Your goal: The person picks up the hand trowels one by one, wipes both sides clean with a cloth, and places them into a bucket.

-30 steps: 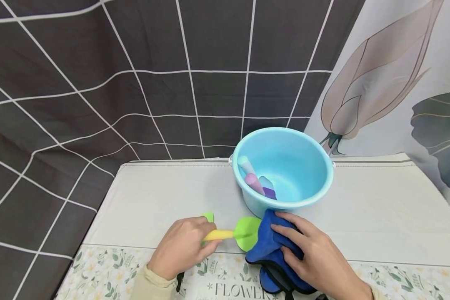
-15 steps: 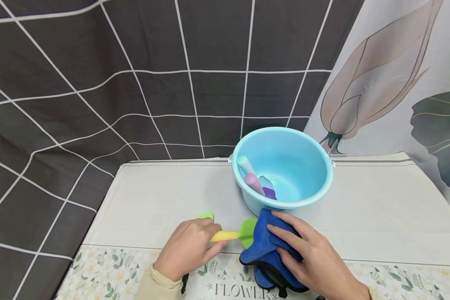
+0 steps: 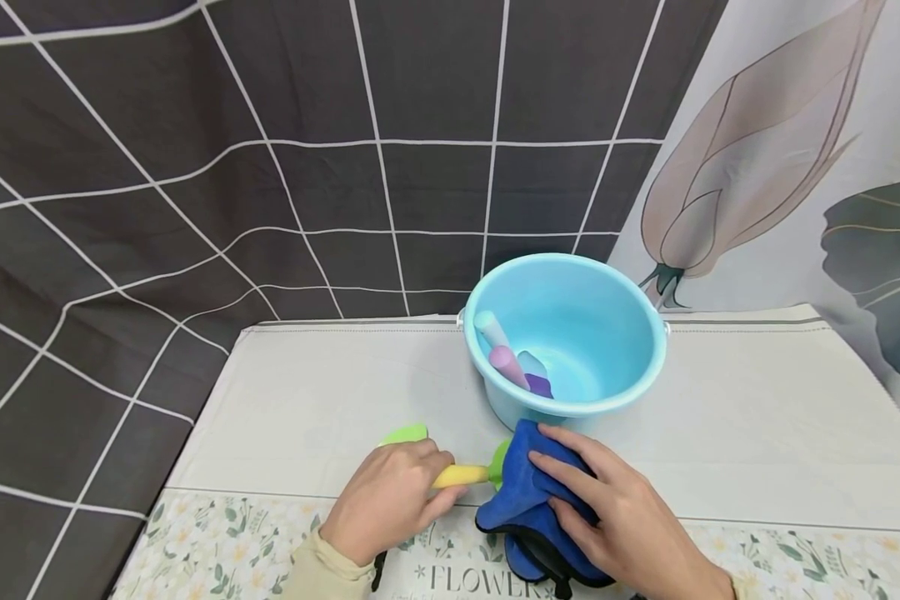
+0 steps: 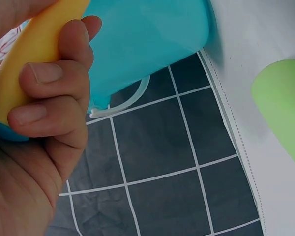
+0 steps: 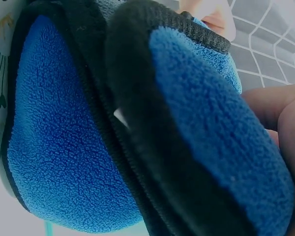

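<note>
Fingers of my left hand (image 3: 390,500) are curled round the smooth, yellow, rod-shaped handle (image 3: 461,476) with its blue butt end, and the green head (image 3: 498,464) at its far end meets the blue, fleecy, black-edged cloth article (image 3: 528,492). My right hand (image 3: 618,517) grips that article, fingers over its far side and thumb on the near side, just in front of the round, light blue bucket (image 3: 600,321). Most of the green head is hidden by the fleece; I cannot tell whether it sits inside or behind. A smooth, rounded, bright green piece (image 3: 407,434) is partly covered by my left hand in the head view. The right wrist view cuts my right hand off at the edge. Both my hands lie low, backs upward, the left pointing right, its cream sleeve (image 3: 330,567) showing, the right slanting forward and left.
</note>
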Action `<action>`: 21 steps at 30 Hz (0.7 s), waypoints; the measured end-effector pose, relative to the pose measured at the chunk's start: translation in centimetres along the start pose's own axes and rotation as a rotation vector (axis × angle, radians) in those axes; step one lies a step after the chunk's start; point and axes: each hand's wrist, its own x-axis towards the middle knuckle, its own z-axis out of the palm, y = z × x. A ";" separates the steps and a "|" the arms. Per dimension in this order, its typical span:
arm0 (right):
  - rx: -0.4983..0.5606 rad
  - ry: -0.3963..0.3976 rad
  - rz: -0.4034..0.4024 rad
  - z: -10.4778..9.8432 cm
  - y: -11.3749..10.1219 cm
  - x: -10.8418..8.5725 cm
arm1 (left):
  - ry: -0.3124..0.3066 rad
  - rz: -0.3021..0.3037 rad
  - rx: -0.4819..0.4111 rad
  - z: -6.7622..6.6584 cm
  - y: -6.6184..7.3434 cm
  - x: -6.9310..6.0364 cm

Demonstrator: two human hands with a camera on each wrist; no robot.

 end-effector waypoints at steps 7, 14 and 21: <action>-0.042 -0.044 0.030 0.2 -0.3 0.1 | 0.011 0.003 -0.022 0.0 0.2 0.0; -0.040 -0.063 0.046 0.5 -0.2 0.1 | 0.012 0.009 -0.025 0.1 0.2 0.1; -0.054 -0.065 0.039 0.6 -0.3 0.1 | 0.019 0.021 -0.032 0.2 0.2 0.1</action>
